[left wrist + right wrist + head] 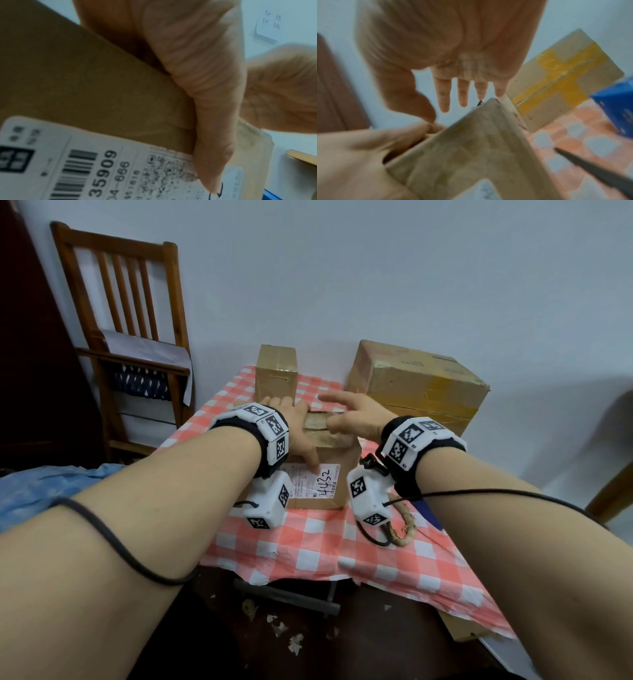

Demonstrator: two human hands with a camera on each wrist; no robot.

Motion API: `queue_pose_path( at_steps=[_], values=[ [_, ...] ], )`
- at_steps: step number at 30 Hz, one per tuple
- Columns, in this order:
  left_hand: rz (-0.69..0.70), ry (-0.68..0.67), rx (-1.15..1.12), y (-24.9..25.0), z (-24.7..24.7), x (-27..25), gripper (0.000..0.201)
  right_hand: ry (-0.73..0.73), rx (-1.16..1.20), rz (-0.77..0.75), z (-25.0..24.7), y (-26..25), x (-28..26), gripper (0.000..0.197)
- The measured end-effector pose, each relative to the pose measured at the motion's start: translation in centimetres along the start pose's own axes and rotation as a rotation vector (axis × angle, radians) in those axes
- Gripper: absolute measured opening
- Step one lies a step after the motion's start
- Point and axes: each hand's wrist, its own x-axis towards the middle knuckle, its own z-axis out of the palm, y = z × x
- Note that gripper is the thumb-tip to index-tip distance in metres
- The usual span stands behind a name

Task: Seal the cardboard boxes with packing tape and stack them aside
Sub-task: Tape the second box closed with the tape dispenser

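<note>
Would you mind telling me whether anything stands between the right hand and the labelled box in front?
Nothing visible does. The right hand hovers open just above the top of the labelled box, with only air between its fingers and the cardboard. The left hand already rests on the box's top left edge, clear of the right hand's path.
</note>
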Motion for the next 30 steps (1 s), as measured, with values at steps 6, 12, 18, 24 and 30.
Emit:
queue_pose_path(
  at_steps=[6, 12, 18, 24, 30],
  values=[
    [0.002, 0.008, 0.005, -0.1, 0.0, 0.0, 0.111, 0.011, -0.754, -0.269, -1.0, -1.1, 1.2, 0.037],
    [-0.004, -0.004, 0.005, -0.1, -0.2, -0.2, 0.110, -0.030, -1.039, -0.333, -0.1, -2.0, 1.2, 0.030],
    [-0.015, -0.017, 0.013, 0.1, -0.4, -0.3, 0.117, -0.029, -1.149, -0.291, 0.9, -2.2, 0.8, 0.030],
    [-0.015, -0.021, 0.007, 0.1, -0.4, -0.4, 0.117, 0.003, -1.134, -0.284, 0.7, -2.6, 0.2, 0.031],
    [-0.017, -0.037, 0.007, 0.2, -0.9, -0.5, 0.113, 0.035, -1.013, -0.293, 0.0, -1.8, 0.0, 0.029]
  ],
)
